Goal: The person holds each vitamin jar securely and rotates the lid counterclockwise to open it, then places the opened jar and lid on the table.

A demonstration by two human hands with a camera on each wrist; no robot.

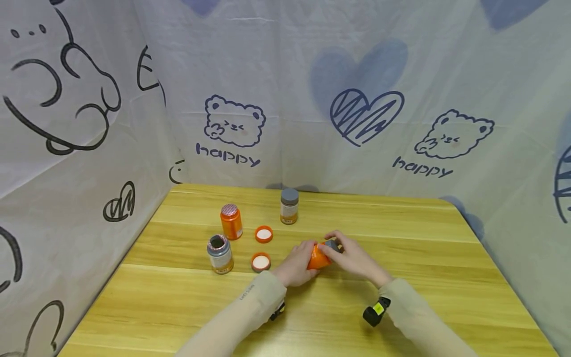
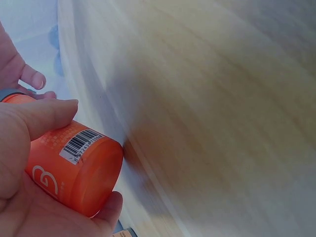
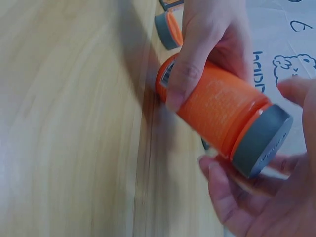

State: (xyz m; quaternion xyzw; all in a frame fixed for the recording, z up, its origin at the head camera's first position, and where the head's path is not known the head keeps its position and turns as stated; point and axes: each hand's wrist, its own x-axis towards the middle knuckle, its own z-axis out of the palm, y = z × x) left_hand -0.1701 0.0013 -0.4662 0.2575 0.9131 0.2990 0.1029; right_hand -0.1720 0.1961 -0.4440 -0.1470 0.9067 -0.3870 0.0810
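An orange bottle (image 3: 217,103) with a dark grey screw cap (image 3: 261,140) is held tilted just above the table. My left hand (image 1: 298,264) grips its body, thumb across the side; in the left wrist view the barcode on the bottle (image 2: 81,145) and its base face me. Around the cap end is my right hand (image 1: 354,255). Its fingertips (image 3: 217,173) lie by the cap's lower edge, while the thumb stands off from the cap.
Left of my hands stand an orange bottle with a foil-covered top (image 1: 231,223) and an uncapped grey bottle (image 1: 220,256). Two loose caps lie upturned, one orange (image 1: 263,234), one grey-and-orange (image 1: 260,262). A capped grey bottle (image 1: 289,207) stands near the table's back edge.
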